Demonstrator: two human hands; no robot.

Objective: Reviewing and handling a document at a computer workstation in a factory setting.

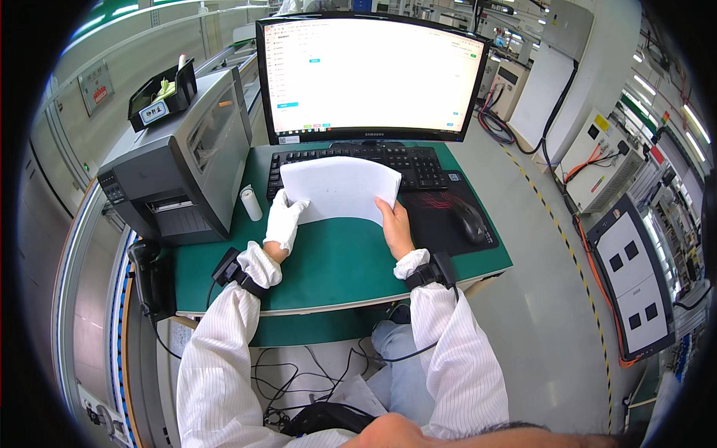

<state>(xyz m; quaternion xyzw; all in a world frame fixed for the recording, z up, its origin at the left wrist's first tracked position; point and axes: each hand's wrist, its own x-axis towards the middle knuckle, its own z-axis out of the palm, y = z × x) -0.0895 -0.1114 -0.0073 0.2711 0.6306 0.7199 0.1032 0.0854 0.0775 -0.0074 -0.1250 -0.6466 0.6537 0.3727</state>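
Holding white paper sheets (340, 188) over keyboard (358, 163), gloved left hand (284, 220) and bare right hand (396, 228) both in pinching grip, black tray (160, 95) holding yellow-green cloth.

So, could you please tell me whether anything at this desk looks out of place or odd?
One thing stands out: the left hand wears a white glove while the right hand is bare. Both hold a sheet of white paper that overlaps the keyboard. Nothing looks spilled or damaged.
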